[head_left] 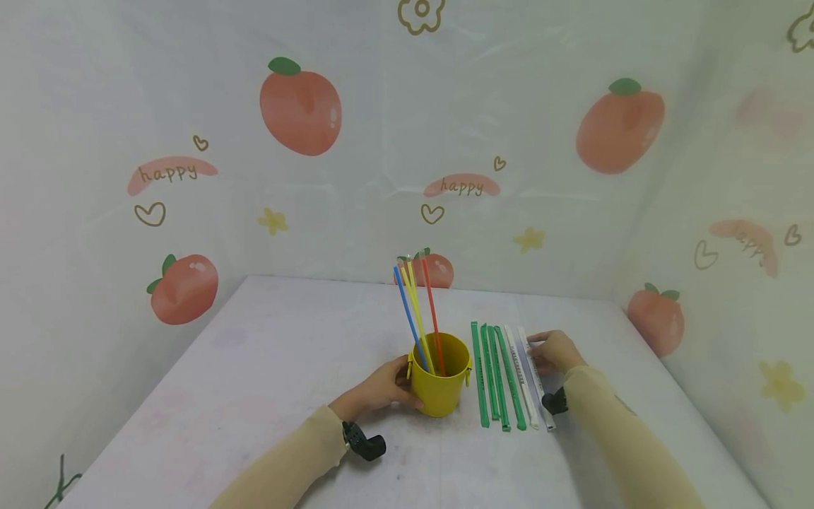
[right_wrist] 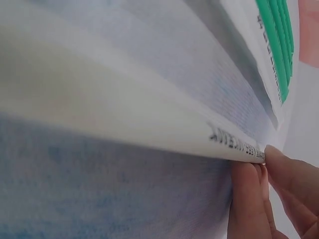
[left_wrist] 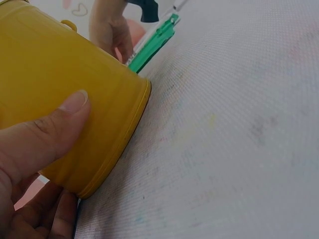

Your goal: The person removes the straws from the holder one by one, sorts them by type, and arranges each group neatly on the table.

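My left hand (head_left: 381, 386) grips the side of a small yellow bucket (head_left: 437, 397) that stands on the table. In the left wrist view its thumb (left_wrist: 55, 132) lies along the bucket wall, with the other fingers around the far side. Leaning out of the bucket are a blue straw (head_left: 409, 307), a red straw (head_left: 432, 304) and yellow straws (head_left: 416, 314). To the right, my right hand (head_left: 555, 351) pinches a white paper-wrapped straw (right_wrist: 164, 129) between thumb and fingers. Its printed wrapper runs close past the right wrist camera.
Between the bucket and my right hand, several green-wrapped straws (head_left: 478, 375) lie side by side. Another white-wrapped straw (head_left: 523, 385) is at their right. A fruit-patterned curtain (head_left: 356, 212) rises behind the white table (head_left: 273, 339) and along its sides.
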Tool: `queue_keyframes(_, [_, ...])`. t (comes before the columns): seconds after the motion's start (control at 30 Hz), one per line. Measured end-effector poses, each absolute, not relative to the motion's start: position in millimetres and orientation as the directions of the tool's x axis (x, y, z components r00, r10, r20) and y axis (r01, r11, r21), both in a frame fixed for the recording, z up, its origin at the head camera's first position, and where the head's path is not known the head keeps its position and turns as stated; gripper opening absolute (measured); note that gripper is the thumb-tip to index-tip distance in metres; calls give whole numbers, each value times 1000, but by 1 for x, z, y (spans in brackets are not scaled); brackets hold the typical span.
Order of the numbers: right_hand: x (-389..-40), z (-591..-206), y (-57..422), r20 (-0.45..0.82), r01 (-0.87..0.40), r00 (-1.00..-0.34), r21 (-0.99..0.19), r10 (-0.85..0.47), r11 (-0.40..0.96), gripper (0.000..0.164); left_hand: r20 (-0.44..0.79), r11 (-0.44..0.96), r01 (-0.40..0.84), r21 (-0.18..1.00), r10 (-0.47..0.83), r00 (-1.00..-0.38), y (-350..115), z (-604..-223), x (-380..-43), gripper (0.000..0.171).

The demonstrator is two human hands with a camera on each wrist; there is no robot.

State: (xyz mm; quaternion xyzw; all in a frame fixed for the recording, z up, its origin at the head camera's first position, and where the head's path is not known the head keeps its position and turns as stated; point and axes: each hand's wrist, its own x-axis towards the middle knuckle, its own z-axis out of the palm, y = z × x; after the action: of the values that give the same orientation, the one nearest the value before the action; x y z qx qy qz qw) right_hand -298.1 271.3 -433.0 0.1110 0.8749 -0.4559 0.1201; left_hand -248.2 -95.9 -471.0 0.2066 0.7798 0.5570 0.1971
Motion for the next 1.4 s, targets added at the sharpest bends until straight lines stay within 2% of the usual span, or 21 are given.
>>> queue_keyframes(0.97, [-299,-438,273,-298,292,-951,-766,85,572,45,-79,295,99,950,536,-841,-96,-471,-248,88])
queue_keyframes(1.4, [-305,-444,276,-348,355,-930,-765,120,538,42,-81,293,99,951,543,-836,-96,-471,-249,88])
